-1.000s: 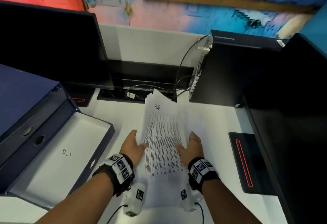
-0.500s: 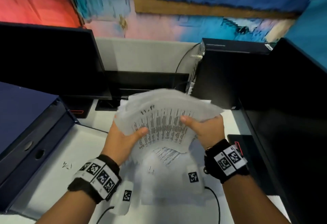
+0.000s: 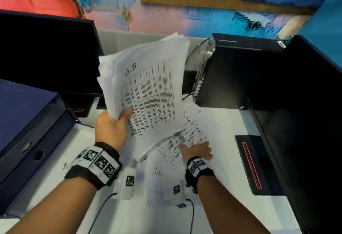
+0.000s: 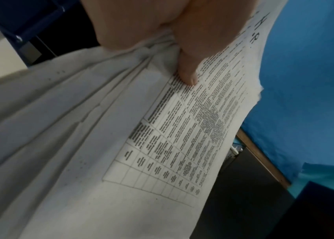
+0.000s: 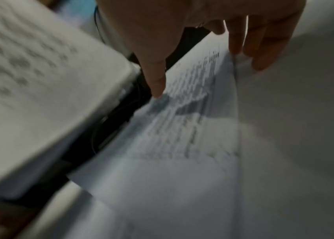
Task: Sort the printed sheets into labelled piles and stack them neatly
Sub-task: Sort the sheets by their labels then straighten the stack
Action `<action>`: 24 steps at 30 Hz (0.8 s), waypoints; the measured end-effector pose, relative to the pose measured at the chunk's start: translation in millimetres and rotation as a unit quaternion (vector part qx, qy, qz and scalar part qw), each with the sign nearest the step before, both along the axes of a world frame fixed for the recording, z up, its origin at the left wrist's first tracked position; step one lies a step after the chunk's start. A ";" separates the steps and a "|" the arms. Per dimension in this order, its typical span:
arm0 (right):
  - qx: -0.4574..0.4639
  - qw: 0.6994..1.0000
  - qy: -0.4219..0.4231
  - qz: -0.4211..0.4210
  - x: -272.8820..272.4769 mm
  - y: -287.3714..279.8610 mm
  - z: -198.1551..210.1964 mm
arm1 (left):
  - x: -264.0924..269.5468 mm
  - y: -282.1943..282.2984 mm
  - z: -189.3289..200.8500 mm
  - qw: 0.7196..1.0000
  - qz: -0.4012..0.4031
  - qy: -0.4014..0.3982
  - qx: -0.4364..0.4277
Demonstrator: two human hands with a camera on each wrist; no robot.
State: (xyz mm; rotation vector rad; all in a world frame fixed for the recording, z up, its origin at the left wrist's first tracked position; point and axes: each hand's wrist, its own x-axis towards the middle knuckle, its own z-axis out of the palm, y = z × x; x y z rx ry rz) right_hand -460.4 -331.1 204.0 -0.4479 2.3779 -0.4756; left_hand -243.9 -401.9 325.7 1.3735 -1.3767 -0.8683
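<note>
the left hand (image 3: 111, 128) grips a thick stack (image 3: 148, 93) of printed sheets by its lower left edge, thumb on the top page, lifted clear of the white tabletop (image 3: 231, 122) and tilted. "h.r." is handwritten at the top of the top page. the right hand (image 3: 199, 149) rests on a loose sheet (image 3: 192, 128) lying on the tabletop, thumb stretched across the print. more sheets (image 3: 159, 187) lie toward the near edge. a blue box (image 3: 27, 122) sits at the left edge, a black pc (image 3: 227, 74) at the far right.
</note>
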 end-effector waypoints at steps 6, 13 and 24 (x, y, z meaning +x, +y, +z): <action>0.065 0.992 0.086 0.061 16.5 -9.3 -23.0 | 15.0 -13.9 3.5 1.000 -0.007 0.017 -0.004; 0.104 0.989 0.096 0.039 19.4 -21.4 -29.4 | 17.2 -15.2 -0.8 0.999 -0.011 0.038 -0.009; -0.019 0.999 -0.025 0.011 -5.4 -6.9 -18.5 | 24.7 -17.6 5.7 0.998 -0.024 0.053 -0.013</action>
